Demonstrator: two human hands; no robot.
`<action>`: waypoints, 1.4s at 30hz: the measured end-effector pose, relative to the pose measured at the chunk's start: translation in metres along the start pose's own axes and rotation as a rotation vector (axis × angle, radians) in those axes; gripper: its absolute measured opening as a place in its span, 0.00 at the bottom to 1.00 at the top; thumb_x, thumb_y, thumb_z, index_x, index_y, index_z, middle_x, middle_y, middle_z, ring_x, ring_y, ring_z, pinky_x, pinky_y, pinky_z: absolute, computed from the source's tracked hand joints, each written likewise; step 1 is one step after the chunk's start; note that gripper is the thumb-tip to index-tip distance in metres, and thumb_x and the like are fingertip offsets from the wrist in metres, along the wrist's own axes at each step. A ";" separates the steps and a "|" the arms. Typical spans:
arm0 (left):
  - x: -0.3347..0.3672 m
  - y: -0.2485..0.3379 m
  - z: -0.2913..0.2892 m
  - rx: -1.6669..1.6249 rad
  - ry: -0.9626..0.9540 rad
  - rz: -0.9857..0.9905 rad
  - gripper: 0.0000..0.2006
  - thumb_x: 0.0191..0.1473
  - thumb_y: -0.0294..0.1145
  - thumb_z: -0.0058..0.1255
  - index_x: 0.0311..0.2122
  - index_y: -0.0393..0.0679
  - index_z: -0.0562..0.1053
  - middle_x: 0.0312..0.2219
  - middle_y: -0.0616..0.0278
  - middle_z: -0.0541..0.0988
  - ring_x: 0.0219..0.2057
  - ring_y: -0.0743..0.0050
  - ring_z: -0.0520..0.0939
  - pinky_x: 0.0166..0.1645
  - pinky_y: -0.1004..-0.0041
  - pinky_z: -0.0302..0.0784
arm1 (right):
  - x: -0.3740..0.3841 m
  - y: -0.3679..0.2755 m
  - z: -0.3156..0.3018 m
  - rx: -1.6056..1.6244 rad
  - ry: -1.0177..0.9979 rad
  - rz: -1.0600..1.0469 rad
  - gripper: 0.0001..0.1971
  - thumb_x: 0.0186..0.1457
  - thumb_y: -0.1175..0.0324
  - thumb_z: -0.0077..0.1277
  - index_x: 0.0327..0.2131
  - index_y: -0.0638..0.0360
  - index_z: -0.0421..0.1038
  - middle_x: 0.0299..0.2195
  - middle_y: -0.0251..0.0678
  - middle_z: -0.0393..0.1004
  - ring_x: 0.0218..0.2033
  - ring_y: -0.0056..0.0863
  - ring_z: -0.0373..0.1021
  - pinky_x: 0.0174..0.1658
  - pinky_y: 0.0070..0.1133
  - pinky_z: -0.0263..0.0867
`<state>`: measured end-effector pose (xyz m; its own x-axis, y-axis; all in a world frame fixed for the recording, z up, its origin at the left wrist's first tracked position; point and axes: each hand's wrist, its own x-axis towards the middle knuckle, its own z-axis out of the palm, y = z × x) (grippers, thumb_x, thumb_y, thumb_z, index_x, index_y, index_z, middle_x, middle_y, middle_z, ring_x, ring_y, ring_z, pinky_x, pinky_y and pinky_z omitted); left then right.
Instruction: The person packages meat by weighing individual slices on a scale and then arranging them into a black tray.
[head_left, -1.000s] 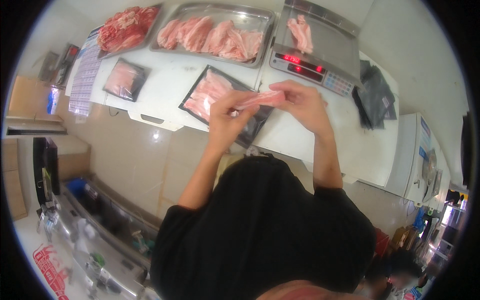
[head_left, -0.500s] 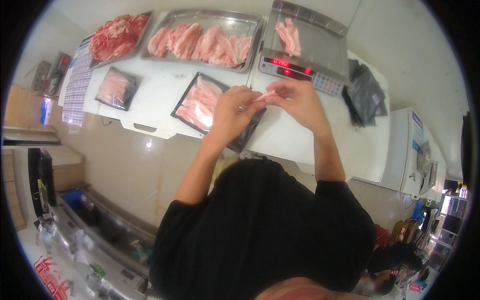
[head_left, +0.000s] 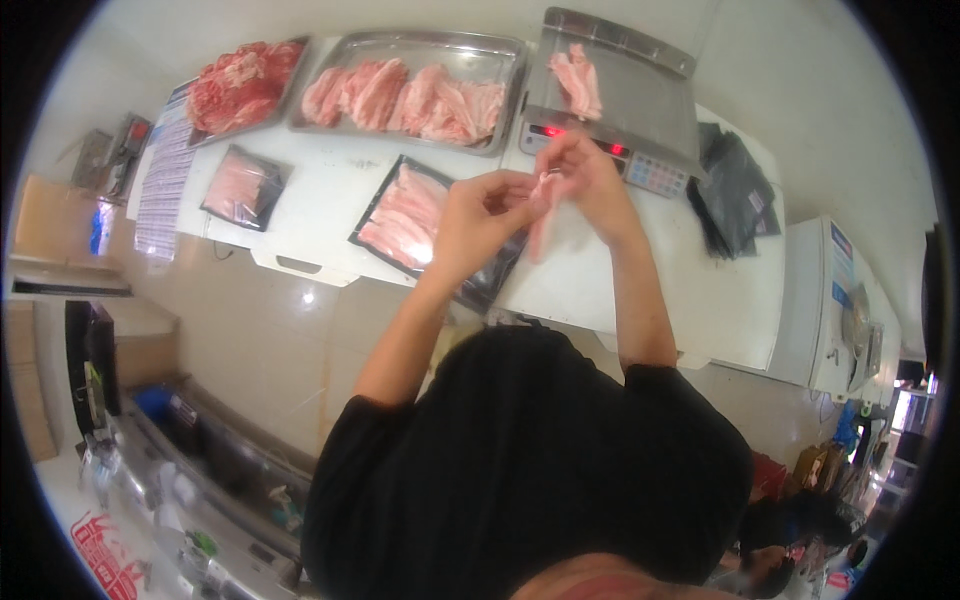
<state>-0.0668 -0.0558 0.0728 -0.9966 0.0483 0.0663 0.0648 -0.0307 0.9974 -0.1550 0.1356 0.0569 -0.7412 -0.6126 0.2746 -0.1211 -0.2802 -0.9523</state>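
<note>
My left hand (head_left: 485, 220) and my right hand (head_left: 590, 185) meet in front of the scale, fingertips pinched on a thin pale-pink meat slice (head_left: 539, 238). The slice dangles below my fingers over the white table. Just left of my left hand lies a black bag with a clear front (head_left: 405, 215), meat slices showing side by side inside it; my left forearm covers part of it. Beyond my right hand stands the scale (head_left: 650, 110) with a lit red display, partly hidden by my fingers. A small pile of meat slices (head_left: 577, 82) rests on its metal pan.
A metal tray (head_left: 440, 42) of folded meat slices stands left of the scale. Farther left are a tray of redder meat (head_left: 240, 88) and a smaller filled bag (head_left: 243, 187). Flat black bags (head_left: 735, 190) lie right of the scale. The white table's (head_left: 330, 170) near edge runs before me.
The meat slice, bunched between my fingers before, now hangs down in a strip. My right hand has risen slightly toward the scale, and its fingers cover part of the display.
</note>
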 end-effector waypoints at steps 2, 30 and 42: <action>0.006 -0.004 0.004 -0.239 0.059 -0.016 0.16 0.59 0.24 0.63 0.51 0.31 0.77 0.37 0.59 0.85 0.34 0.74 0.86 0.42 0.74 0.84 | 0.002 0.016 0.007 0.693 -0.033 0.120 0.38 0.65 0.37 0.52 0.65 0.57 0.64 0.57 0.41 0.72 0.49 0.27 0.73 0.51 0.24 0.73; -0.048 -0.111 -0.005 0.869 -0.037 0.124 0.13 0.55 0.37 0.63 0.28 0.41 0.74 0.21 0.52 0.78 0.24 0.51 0.81 0.29 0.58 0.74 | -0.201 0.097 -0.013 0.676 0.283 0.567 0.23 0.69 0.77 0.47 0.66 0.69 0.63 0.68 0.51 0.62 0.70 0.43 0.60 0.71 0.36 0.62; -0.042 -0.109 -0.013 0.589 0.039 0.303 0.04 0.49 0.21 0.54 0.28 0.40 0.70 0.21 0.48 0.76 0.25 0.40 0.80 0.30 0.54 0.74 | -0.038 0.206 0.092 0.641 0.112 0.689 0.23 0.67 0.76 0.50 0.64 0.69 0.66 0.64 0.47 0.68 0.63 0.35 0.69 0.65 0.30 0.67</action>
<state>-0.0328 -0.0678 -0.0387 -0.9304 0.0872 0.3560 0.3481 0.5143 0.7838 -0.0907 0.0327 -0.1376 -0.5772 -0.7294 -0.3671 0.7281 -0.2561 -0.6358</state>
